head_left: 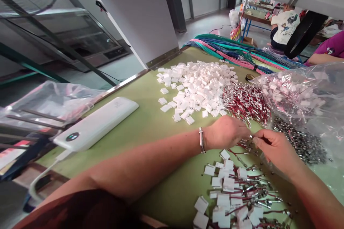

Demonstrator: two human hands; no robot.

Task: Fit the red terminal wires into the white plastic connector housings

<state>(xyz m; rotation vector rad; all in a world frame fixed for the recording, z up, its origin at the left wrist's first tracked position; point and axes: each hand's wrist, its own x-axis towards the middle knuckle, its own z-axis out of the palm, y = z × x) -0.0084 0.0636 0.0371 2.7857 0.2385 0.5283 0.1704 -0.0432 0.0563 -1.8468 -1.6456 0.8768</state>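
My left hand [225, 132] and my right hand [274, 148] meet over the green table [145, 114], fingertips pinched together on a small metal-tipped wire piece [251, 137]. Just behind them lies a bunch of short red wires with metal terminals [245, 102]. A heap of small white plastic connector housings [196, 87] sits further back. Below my hands lies a pile of white housings with red wires fitted [231, 193]. My left wrist wears a thin bracelet [201, 139].
A white power bank [96, 123] with a cable lies at the left. Clear plastic bags [303, 96] of parts sit at the right, with grey-black wires [303, 139] beside them. Long coloured cable bundles [236, 52] lie at the back. Other people sit beyond the table.
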